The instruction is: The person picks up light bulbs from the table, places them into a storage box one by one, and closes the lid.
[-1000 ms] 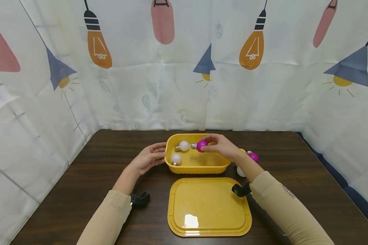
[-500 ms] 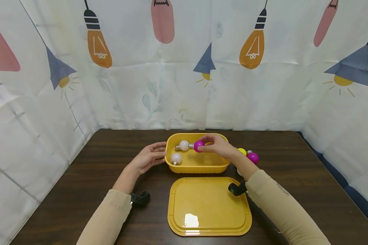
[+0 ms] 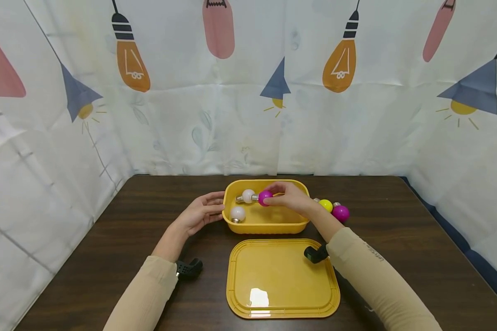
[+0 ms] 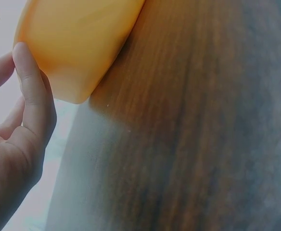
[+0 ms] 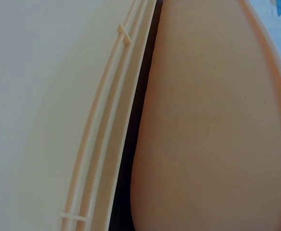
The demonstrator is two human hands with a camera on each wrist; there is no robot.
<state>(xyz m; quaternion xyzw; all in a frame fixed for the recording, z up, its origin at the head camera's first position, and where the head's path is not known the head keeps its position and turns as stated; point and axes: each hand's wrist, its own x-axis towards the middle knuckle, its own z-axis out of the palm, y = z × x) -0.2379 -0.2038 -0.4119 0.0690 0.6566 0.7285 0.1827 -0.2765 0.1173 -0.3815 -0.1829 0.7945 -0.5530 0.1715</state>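
Note:
A yellow plastic box stands at the middle of the table. My right hand reaches in over its right side and pinches a magenta light bulb between thumb and fingers, metal base pointing left. That base meets a white bulb lying along the box's back left. Another white bulb sits nearer the front left corner. With fairly straight fingers, my left hand touches the box's left end; the left wrist view shows fingertips against the box wall.
A flat yellow lid lies in front of the box, partly under the right wrist. To the right of the box, a yellow bulb and a magenta bulb rest on the dark wood table. A printed curtain hangs behind.
My right hand has moved slightly left inside the box, bringing the magenta bulb closer to the back white bulb. The left hand stays at the box's left end.

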